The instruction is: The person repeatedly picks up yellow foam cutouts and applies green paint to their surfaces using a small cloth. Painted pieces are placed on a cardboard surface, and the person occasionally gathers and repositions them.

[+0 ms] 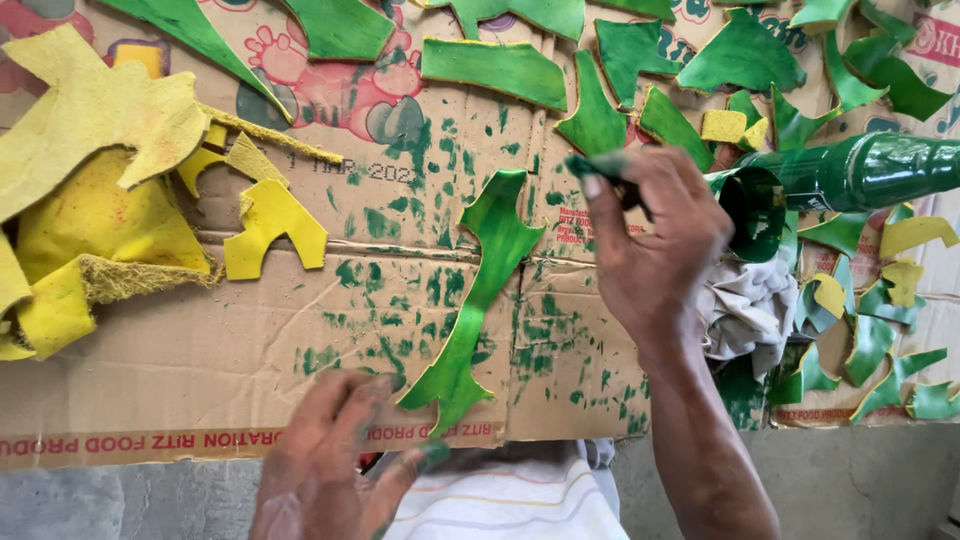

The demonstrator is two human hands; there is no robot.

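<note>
A long, curvy cut-out piece painted wet green (478, 290) lies in the middle of a flattened cardboard sheet (180, 350) spattered with green dabs. My left hand (330, 455), paint-stained, rests at the near edge with its fingers touching the piece's lower end. My right hand (650, 245) hovers to the right of the piece and pinches a small green-soaked applicator (598, 166) between thumb and fingers. Just right of that hand lies a cut green plastic bottle (850, 175) on its side, its open mouth dark with paint.
Unpainted yellow pieces (90, 130) and scraps (268, 225) are heaped at the left. Several green-painted pieces (495, 68) lie across the top and down the right side. A grey rag (745, 305) sits under the bottle. A concrete floor (860, 480) shows below.
</note>
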